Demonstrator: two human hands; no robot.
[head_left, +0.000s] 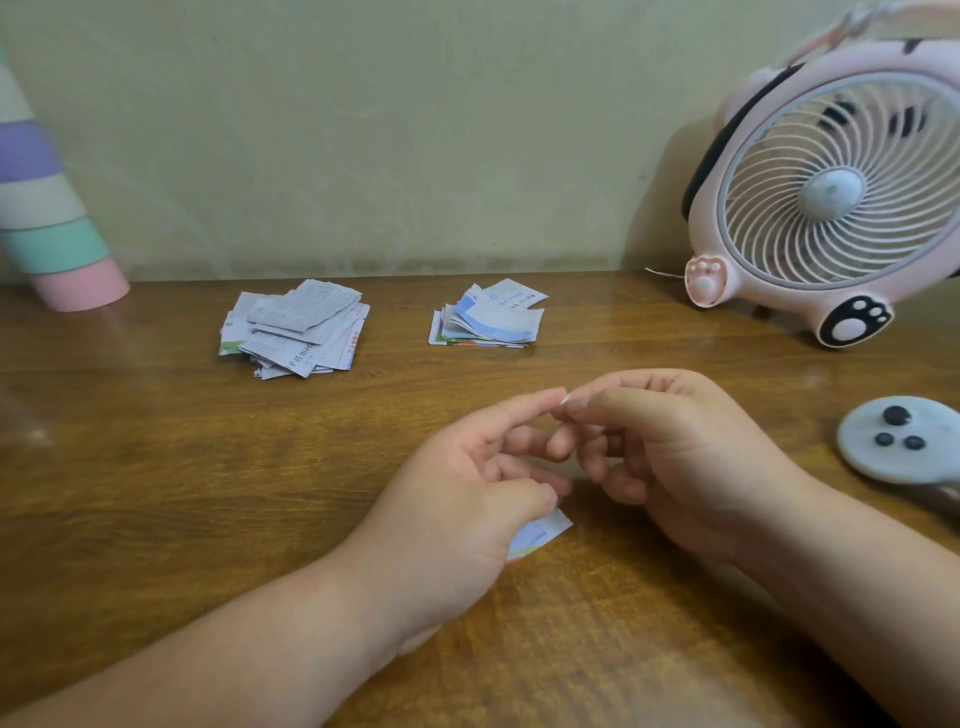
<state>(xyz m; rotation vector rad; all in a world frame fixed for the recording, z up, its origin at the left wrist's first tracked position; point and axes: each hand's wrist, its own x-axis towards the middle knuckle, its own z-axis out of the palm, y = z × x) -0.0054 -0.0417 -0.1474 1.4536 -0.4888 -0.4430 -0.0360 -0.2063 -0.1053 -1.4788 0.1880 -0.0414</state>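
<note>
Sorting, by the look: left hand (452, 499) grip clamped on small white blue-printed paper slip (540, 532), low over brown wooden worktop (208, 493). Right hand (670, 457) grip curled, contents unclear. Next, probably, the slip goes to the matching blue-printed paper pile (488, 319).

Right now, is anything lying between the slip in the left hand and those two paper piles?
Nothing visible: only bare brown wooden table separates the small white-and-blue paper slip pinched by the left hand from the grey-white paper pile and the blue-edged paper pile.

The wood table (156, 467) is shining glossy and smooth. The bigger paper pile (293, 332) is looking matt, the plastic fan (831, 182) smooth.
</note>
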